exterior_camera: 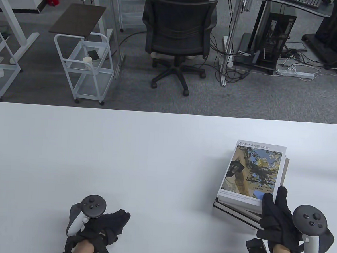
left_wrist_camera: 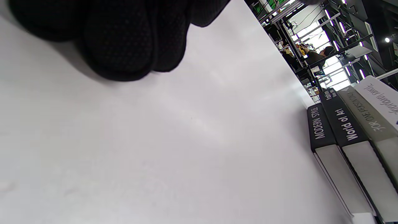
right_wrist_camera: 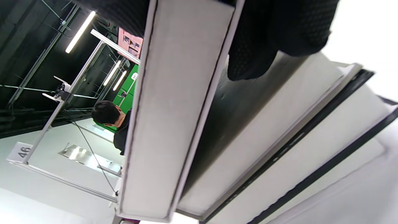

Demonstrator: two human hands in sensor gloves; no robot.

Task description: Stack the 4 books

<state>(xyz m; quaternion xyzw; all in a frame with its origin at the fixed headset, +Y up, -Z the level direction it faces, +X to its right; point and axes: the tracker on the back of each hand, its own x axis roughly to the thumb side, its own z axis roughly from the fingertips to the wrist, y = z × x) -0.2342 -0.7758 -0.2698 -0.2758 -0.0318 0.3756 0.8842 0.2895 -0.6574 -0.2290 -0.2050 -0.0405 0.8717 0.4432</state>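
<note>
Four books lie in one stack (exterior_camera: 237, 212) at the table's right. The top one is the white "Flower language" book (exterior_camera: 254, 171). My right hand (exterior_camera: 274, 197) grips its near right corner, thumb on the cover. In the right wrist view my fingers (right_wrist_camera: 273, 40) reach under its page edge (right_wrist_camera: 174, 109), which stands tilted off the books below (right_wrist_camera: 279, 130). The left wrist view shows the spines: "Modern Style" (left_wrist_camera: 320, 127) at the bottom, "World of Art" (left_wrist_camera: 345, 124), a grey one (left_wrist_camera: 370, 118), and "Flower language" (left_wrist_camera: 382, 99). My left hand (exterior_camera: 120, 219) rests on the table, fingers (left_wrist_camera: 124, 46) loosely curled, holding nothing.
The white table (exterior_camera: 126, 158) spans the view; its far edge runs across the middle. Beyond it on the floor stand a black office chair (exterior_camera: 177, 32) and a white wire cart (exterior_camera: 83, 67).
</note>
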